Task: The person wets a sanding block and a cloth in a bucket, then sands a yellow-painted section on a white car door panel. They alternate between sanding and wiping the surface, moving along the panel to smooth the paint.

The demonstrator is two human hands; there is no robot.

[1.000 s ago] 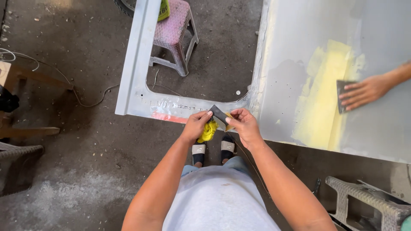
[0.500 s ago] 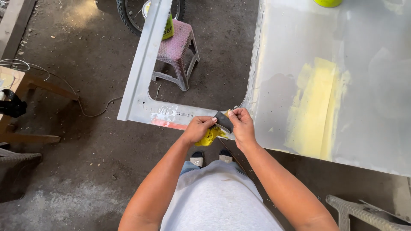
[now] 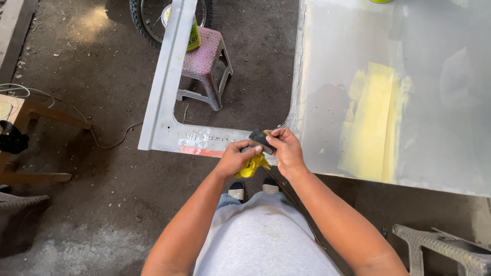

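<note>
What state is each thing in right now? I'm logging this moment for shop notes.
Grey metal body panel: lying flat, patch of yellow filler spread on it.
Dark flat scraper: pinched between both hands.
Yellow rag: bunched under left hand.
Right hand: gripping scraper.
Pink plastic stool: upright.

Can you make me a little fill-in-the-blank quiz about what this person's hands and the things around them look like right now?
1. The left hand holds a crumpled rag whose colour is ____.
2. The right hand pinches a small dark block just over the edge of the grey metal ____.
3. The broad filler patch on that grey sheet is pale ____.
4. Under the frame's upper strip stands a plastic stool coloured ____.

Missing words: yellow; panel; yellow; pink
</note>
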